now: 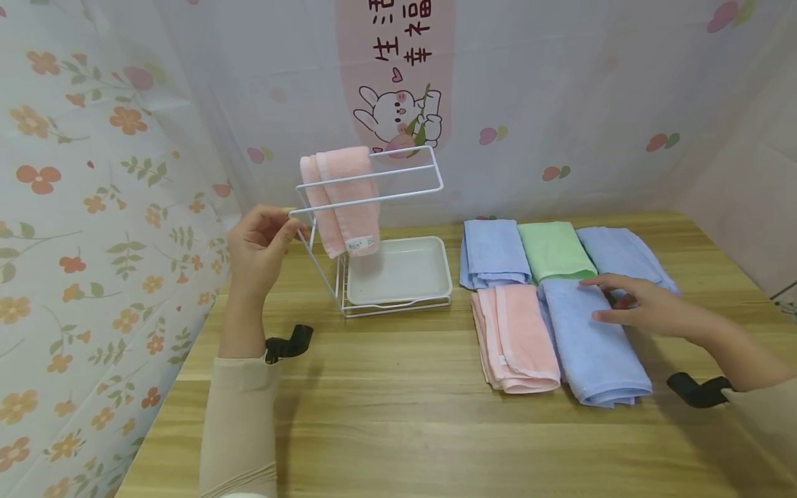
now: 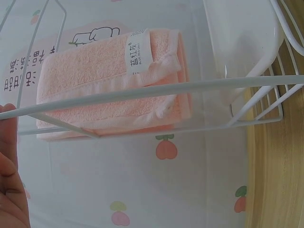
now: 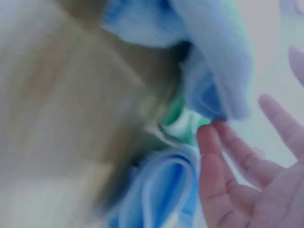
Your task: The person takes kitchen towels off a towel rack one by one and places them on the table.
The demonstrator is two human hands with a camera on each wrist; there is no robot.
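Observation:
My left hand (image 1: 258, 252) pinches the upper left corner of a white wire rack (image 1: 405, 194) between thumb and fingers. Over the rack's top bars hangs a folded pink towel (image 1: 358, 225), its white label showing in the left wrist view. A white tray (image 1: 398, 270) sits in the rack's base. On the right, my right hand (image 1: 654, 308) hovers at the upper part of a folded blue towel (image 1: 591, 339), fingers extended and thumb apart. The right wrist view is blurred, with the fingertips right by blue and green cloth.
Left of that blue towel lies a folded pink towel (image 1: 526, 332). Behind are a blue towel (image 1: 495, 245), a green towel (image 1: 554, 245) and another blue towel (image 1: 623, 249). All lie on a wooden table (image 1: 398, 415) against a patterned curtain (image 1: 535, 83).

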